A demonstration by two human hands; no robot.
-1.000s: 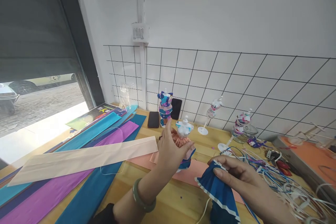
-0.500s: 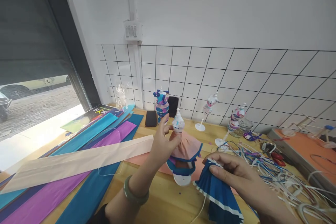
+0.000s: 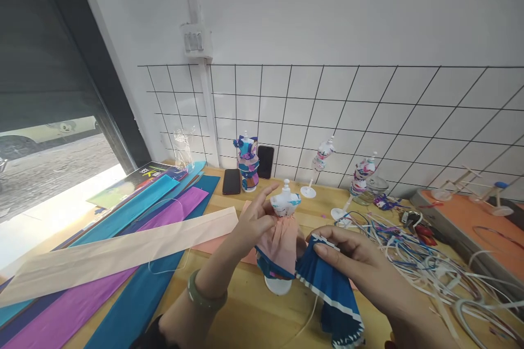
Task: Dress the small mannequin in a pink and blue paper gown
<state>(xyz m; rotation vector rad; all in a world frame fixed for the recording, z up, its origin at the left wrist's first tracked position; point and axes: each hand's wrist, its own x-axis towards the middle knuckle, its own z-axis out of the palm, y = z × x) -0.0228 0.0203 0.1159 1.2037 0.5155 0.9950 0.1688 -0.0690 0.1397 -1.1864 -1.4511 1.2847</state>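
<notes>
Pinches pleated blue fabric (image 3: 336, 282) by its white-edged top between thumb and bent fingers of the right hand (image 3: 354, 251), with no gap in view, just right of a small dress form (image 3: 285, 202) upright on the table (image 3: 239, 313). Reaches around the form's other side with the left hand (image 3: 250, 224), thumb at the gathered waist of a pink skirt (image 3: 280, 242), index finger raised and parted from it; partly hidden behind, so impossible to tell how firm a hold. Hangs with long axis slanting down to the lower right, away from the form's upright line, pinched end uppermost and close to the skirt. Overlaps or touches the skirt's blue hem at the near corner, hard to tell which. Trails a pale cord (image 3: 314, 311) below, right hand nearer the pleats, left nearer the form.
</notes>
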